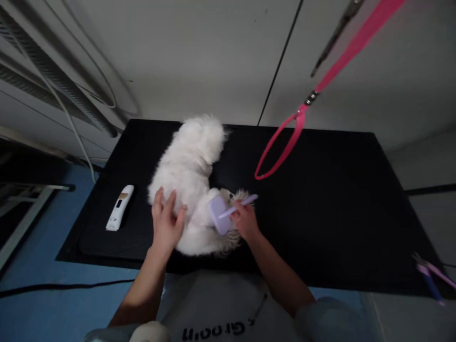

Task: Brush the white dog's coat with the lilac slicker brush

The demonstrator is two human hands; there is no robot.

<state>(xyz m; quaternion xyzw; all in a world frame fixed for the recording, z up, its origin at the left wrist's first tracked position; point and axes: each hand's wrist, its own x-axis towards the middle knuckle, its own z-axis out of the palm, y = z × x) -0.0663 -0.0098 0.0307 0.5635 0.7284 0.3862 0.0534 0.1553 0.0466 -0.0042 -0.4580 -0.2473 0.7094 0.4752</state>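
Note:
A fluffy white dog (185, 171) lies curled on the black grooming table (320, 213). My left hand (166, 221) rests on the dog's back with its fingers spread. In my right hand (245, 221) is the handle of a lilac slicker brush (219, 214), gripped with closed fingers. The brush's square head is at the dog's head end, beside the shaggy ear fur; its bristle side faces away from me, so I cannot tell how firmly it touches.
White hair clippers (120, 207) lie at the table's left. A pink grooming loop (281, 147) hangs over the middle from a strap. Pink-handled nail clippers (429, 270) are at the right edge. Ribbed hoses (71, 90) run along the left wall.

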